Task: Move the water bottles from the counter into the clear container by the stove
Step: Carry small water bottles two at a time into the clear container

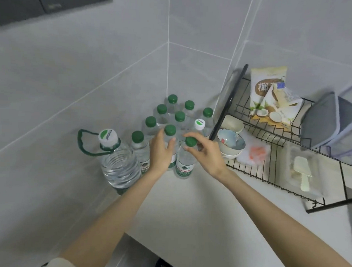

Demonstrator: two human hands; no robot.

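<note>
Pale grey tiled walls meet in a corner above a light counter, with one dark cabinet high up, left of and far above the big jug. That one jug, white-capped with a green carry loop, stands at the left edge of the group on the counter.

Just right of the jug stand nine green-capped bottles, packed close together and running back into the wall corner. One white-capped bottle stands among them on the side farther from the jug.

The left hand curls round the middle bottle, gripping it just under the cap, a little right of the jug. The right hand, further right, has its fingers closed on the neck of the front bottle. That bottle stands upright on the counter, nearest the counter's front edge.

Well right of the jug, past all the bottles, sits one black wire dish rack. It holds a patterned bowl on top of pale ones whose number I cannot tell. It also holds one coconut snack bag, one pale paddle in a clear bag and two grey lids leaning at its far right.
</note>
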